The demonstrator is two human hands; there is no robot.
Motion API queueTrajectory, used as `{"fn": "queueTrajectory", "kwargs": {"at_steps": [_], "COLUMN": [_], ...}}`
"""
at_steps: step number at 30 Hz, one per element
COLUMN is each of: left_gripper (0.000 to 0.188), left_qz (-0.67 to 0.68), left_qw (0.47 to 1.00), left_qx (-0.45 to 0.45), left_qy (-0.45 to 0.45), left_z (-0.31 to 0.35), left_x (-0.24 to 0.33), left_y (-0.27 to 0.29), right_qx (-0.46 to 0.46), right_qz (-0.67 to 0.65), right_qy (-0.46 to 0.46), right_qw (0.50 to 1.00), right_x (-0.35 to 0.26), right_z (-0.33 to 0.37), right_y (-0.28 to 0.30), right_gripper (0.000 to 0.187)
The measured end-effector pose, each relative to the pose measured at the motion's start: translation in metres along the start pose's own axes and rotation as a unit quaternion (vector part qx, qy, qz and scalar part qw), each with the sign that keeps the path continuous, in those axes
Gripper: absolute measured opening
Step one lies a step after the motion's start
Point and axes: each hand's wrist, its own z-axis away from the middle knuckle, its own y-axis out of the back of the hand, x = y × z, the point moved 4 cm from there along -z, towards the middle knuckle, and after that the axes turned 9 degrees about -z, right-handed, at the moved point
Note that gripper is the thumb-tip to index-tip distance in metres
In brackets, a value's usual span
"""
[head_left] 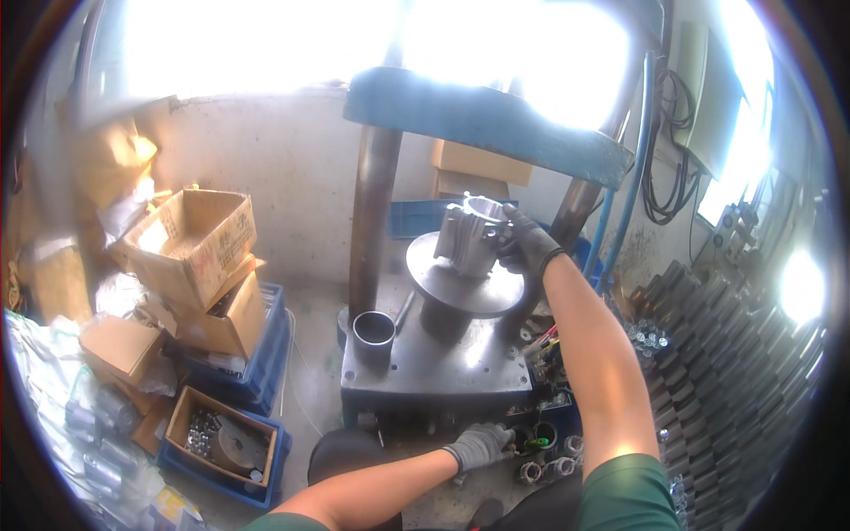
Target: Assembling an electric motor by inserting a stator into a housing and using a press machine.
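Note:
A finned silver metal housing (469,237), shaped like an open-topped motor casing, stands upright on the round steel plate (469,296) of a press. My right hand (529,244), in a dark grey glove, grips its right side near the rim. Low in front of the press, my left hand (482,445) wears a lighter grey glove. Its fingers are closed beside a dark round container (543,434) with something green in it; what they hold is hidden. A short open steel tube (374,334) stands at the left of the press base (434,376).
A blue press frame (487,111) rises on two steel columns. At left are stacked cardboard boxes (199,243) and a blue crate with a box (181,434) of metal parts. Dark finned parts (717,354) are piled at right. Several small metal rings (558,467) sit below.

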Motion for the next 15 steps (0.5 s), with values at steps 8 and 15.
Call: {"fn": "queueTrajectory", "kwargs": {"at_steps": [8,15], "left_gripper": [0.050,0.048], "left_qz": [-0.024,-0.050], "left_qw": [1.000,0.996], "left_qx": [-0.005,0.068], "left_qy": [-0.003,-0.032], "left_z": [0.010,0.020], "left_x": [-0.005,-0.013], "left_y": [-0.004,0.006], "right_qx": [-0.060,-0.075], "right_qz": [-0.209,-0.320], "right_qy": [0.086,0.235], "right_qw": [0.972,0.915], "right_x": [0.023,0.109], "right_z": [0.029,0.174], "right_y": [-0.016,-0.021], "right_gripper": [0.026,0.037]}}
